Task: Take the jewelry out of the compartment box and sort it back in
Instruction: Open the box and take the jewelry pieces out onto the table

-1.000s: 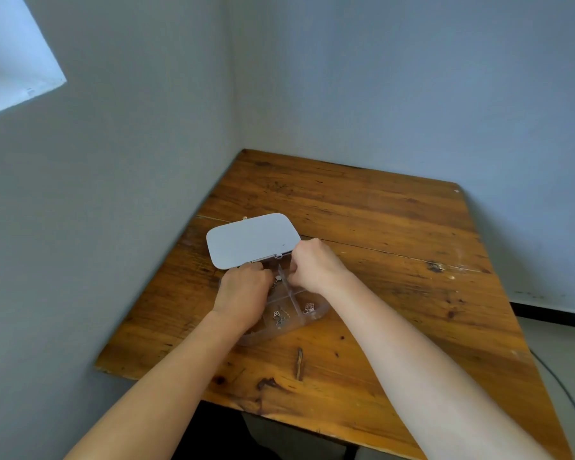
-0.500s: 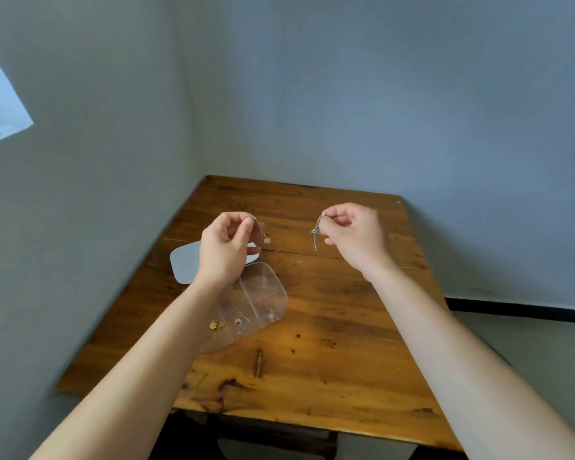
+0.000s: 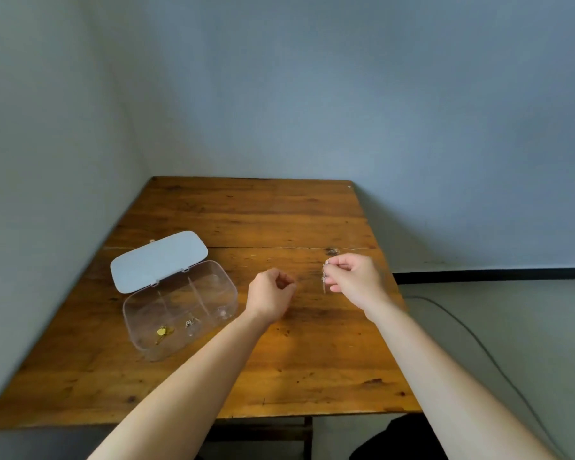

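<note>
Clear plastic compartment box (image 3: 180, 310), worn wooden table (image 3: 246, 220), right hand (image 3: 356, 280) pinching silver chain (image 3: 324, 278)

plain room corner | worn wooden table (image 3: 253, 224) | bare grey-blue walls (image 3: 346, 94)

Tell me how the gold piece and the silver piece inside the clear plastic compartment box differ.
The gold piece is yellow; the silver piece is pale grey. The gold piece lies in the box's leftmost compartment, the silver piece in the next one to its right. Both are small and rest near the front wall of the clear plastic compartment box, whose lid stands open.
</note>
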Motion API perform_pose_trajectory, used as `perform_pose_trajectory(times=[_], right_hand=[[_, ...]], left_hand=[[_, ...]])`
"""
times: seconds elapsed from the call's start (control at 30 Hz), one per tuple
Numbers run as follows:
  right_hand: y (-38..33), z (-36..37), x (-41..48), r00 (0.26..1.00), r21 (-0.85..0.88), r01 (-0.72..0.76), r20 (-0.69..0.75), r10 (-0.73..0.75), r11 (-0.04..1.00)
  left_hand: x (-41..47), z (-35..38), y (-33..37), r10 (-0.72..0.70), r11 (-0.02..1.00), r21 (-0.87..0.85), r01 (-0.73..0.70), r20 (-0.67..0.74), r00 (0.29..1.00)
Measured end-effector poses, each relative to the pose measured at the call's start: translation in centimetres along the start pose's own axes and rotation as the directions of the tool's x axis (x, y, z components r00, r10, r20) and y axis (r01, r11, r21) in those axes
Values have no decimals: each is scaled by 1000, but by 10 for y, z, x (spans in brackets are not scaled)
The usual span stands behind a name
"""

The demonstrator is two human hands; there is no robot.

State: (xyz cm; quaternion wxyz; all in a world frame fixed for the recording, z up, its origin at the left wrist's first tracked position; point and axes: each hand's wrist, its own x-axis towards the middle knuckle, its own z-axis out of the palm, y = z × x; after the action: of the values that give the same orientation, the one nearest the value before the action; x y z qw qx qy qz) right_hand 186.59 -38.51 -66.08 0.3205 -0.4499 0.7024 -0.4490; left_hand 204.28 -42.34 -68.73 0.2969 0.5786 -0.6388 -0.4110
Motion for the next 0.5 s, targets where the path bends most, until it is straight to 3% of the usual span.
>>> perform_pose_trajectory(times=[0.17, 0.3, 0.5], right_hand=[[16, 9, -6, 991, -207, 13, 134, 16, 978], [25, 15, -7, 983, -426, 58, 181, 22, 903], [3, 18, -17, 983, -487, 134, 174, -55, 863]], left_hand=[[-1, 0, -9, 50, 959, 277, -63, 53, 997], [-7, -16, -9, 87, 949, 304, -90, 24, 996], [-27, -62, -12, 269, 922, 313, -227, -95, 958]])
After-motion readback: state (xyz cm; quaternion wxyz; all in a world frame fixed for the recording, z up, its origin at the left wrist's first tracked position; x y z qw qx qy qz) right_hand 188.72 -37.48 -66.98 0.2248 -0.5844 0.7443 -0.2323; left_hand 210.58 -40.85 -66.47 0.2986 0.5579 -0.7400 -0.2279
